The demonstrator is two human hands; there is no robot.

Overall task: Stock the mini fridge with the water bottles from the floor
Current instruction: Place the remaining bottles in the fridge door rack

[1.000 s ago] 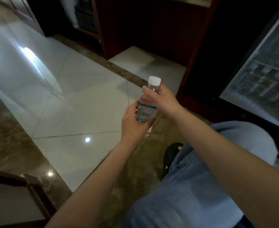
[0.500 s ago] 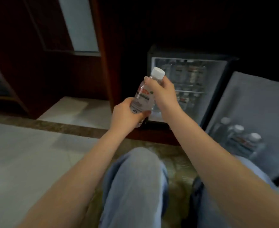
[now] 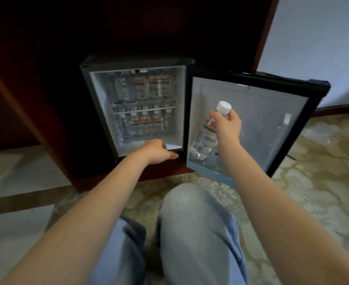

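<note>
Patterned carpet [image 3: 313, 182]; fridge door [image 3: 262, 112] swung wide. Right hand [image 3: 228, 126] grips tilted bottle [image 3: 205, 138]; left hand [image 3: 156, 151] loosely curled, empty.

Dark red-brown wood cabinetry [image 3: 36, 83] stands against a pale wall [image 3: 317, 38], above patterned beige carpet [image 3: 323, 171].

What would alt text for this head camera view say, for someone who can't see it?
A person's right hand holds a clear water bottle by its neck, tilted, at the open door of a mini fridge already stocked with bottles on two shelves. The left hand rests empty at the fridge's lower front edge.
</note>
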